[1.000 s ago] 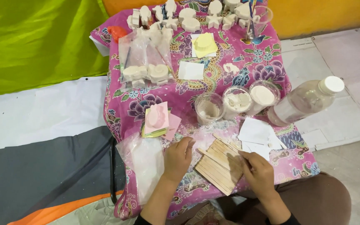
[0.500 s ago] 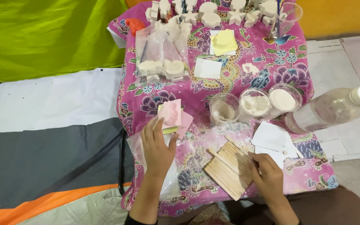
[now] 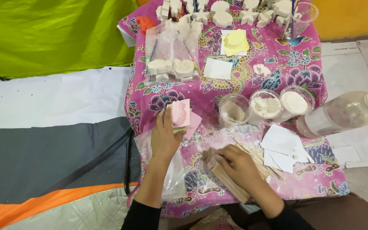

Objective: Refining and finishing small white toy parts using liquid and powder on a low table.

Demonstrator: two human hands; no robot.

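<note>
My left hand (image 3: 165, 137) reaches forward and rests its fingers on a stack of pink moulds (image 3: 181, 115) lying on the pink flowered cloth (image 3: 252, 81). My right hand (image 3: 237, 167) lies over a bundle of flat wooden sticks (image 3: 231, 183) near the cloth's front edge, fingers curled on the pile; whether it grips one I cannot tell. More loose sticks (image 3: 256, 153) lie just to its right. A crumpled clear plastic bag (image 3: 173, 170) sits under my left forearm.
Three clear cups (image 3: 265, 105) with white powder or paste stand mid-cloth. A clear plastic bottle (image 3: 346, 113) lies at the right. White paper squares (image 3: 280, 142), a bag of white plaster shapes (image 3: 173, 64), yellow moulds (image 3: 236, 41) and several plaster figures (image 3: 222, 10) lie farther back.
My left hand moved from the wooden sticks forward to the pink moulds and now touches them. My right hand slid left over the stick bundle. The camera view shifted left.
</note>
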